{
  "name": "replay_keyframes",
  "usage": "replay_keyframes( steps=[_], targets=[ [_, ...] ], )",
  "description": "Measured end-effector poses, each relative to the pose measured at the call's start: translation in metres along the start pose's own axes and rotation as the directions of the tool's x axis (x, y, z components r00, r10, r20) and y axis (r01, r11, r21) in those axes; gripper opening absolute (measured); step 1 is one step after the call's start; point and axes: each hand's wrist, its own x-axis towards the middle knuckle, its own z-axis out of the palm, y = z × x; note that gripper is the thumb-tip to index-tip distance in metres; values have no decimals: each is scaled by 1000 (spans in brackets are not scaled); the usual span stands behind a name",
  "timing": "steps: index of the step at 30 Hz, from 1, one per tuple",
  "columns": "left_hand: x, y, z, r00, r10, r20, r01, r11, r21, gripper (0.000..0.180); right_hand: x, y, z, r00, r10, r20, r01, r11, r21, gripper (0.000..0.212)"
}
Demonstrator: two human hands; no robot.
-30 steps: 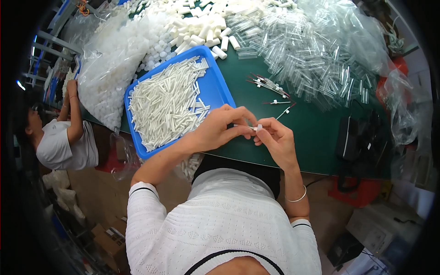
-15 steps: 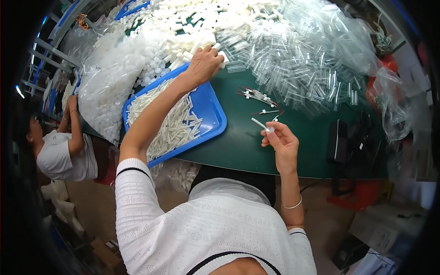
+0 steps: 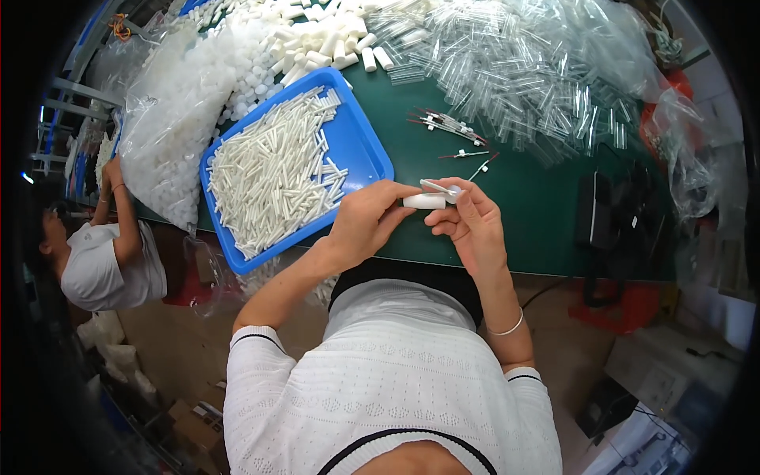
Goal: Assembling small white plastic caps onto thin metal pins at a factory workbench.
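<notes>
My left hand (image 3: 366, 222) grips a thick white cylinder (image 3: 425, 203) between thumb and fingers, held level above the table's near edge. Facing it, my right hand (image 3: 477, 228) pinches a small translucent white cap (image 3: 454, 193) with a thin white stick (image 3: 433, 186) extending from it. The stick lies just above the cylinder; whether the two touch I cannot tell. Beyond my hands lie several thin dark-red and white parts (image 3: 447, 125) on the green table (image 3: 546, 229). Left of them is a blue tray (image 3: 366, 150) heaped with short white sticks (image 3: 265, 170).
Loose white cylinders (image 3: 336, 43) are spread at the back, beside a clear bag (image 3: 166, 134) of white caps. Clear tubes (image 3: 514, 87) pile up at the back right. A black device (image 3: 598, 222) stands at the right. Another person (image 3: 115, 253) works at far left.
My left hand has come back from the pile of cylinders with one in its fingers. It now meets my right hand, which has shifted slightly away from me and left.
</notes>
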Motion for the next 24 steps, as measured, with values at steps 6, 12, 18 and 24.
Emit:
replay_keyframes(
  steps=[6, 12, 18, 24],
  targets=[
    [-2, -3, -8, 919, 387, -70, -355, 893, 276, 28, -6, -1, 2, 997, 65, 28, -62, 994, -86, 33],
    [-5, -4, -8, 914, 397, -85, -361, 890, 278, 36, -7, -11, 3, 994, 90, 54, -78, 977, -200, 32],
    [-4, -5, -9, 916, 387, -102, -350, 899, 264, 40, -5, -10, 4, 998, 39, 47, -20, 940, -340, 29],
    [-3, 15, -3, 985, 65, -162, -79, 994, -81, 30, -4, 5, 10, 983, -185, 12, 161, 817, -554, 26]
  ],
)
